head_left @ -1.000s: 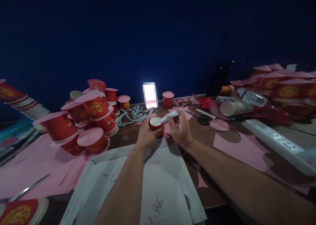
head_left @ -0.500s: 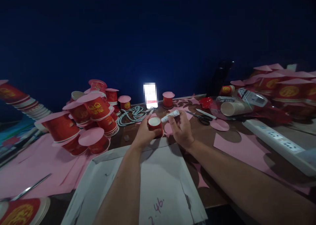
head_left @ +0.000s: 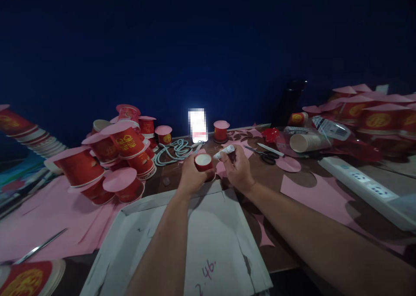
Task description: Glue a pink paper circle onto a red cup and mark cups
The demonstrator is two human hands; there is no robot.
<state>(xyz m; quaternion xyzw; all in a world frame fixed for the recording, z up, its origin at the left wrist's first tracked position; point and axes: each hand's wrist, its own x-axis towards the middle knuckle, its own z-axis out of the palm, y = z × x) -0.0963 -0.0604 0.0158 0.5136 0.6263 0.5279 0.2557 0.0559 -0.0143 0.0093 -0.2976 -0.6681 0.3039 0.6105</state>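
Observation:
My left hand [head_left: 192, 174] is wrapped round a red paper cup [head_left: 210, 176], whose white round end faces up. In my right hand [head_left: 238, 168] a white glue stick [head_left: 224, 151] is held between thumb and fingers, slanted, just right of the cup. The glue stick and the cup's rim look close, and I cannot tell whether they touch. A pink paper disc [head_left: 221, 170] lies on the table between my hands, partly hidden. Below my hands rests a flattened pale cardboard box [head_left: 211, 226] with handwriting on it.
Red cups with pink discs on top [head_left: 126, 142] are piled at left. A lit phone [head_left: 198, 127] stands at the back beside a coiled cable [head_left: 175, 152]. At right lie black scissors [head_left: 269, 158], a pen [head_left: 271, 149], cut pink paper [head_left: 328, 200] and a power strip [head_left: 360, 187].
Hardly anything differs. The glue stick in my right hand has shifted very slightly left and is turned a little; my left hand keeps the cup in the same place.

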